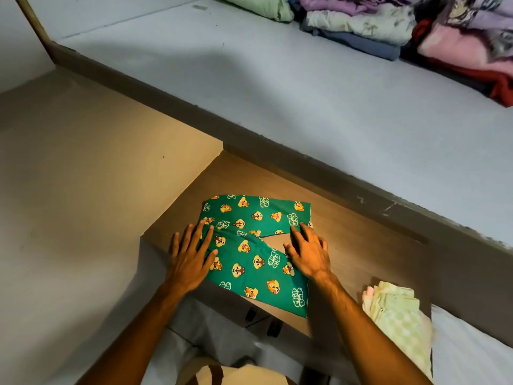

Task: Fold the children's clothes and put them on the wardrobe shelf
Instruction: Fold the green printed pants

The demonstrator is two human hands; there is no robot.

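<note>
Green trousers [249,245] on wooden ledge [361,245]; grey mattress [277,93] beyond

Brown wooden tabletop [358,245] carrying green cartoon-print children's trousers [249,245], spread flat at its centre, and a folded pale green checked garment [394,307] near its right edge. Behind it, a bed [277,87] with a pale blue-grey sheet bears a pile of folded clothes [388,26] at the far right.
</note>
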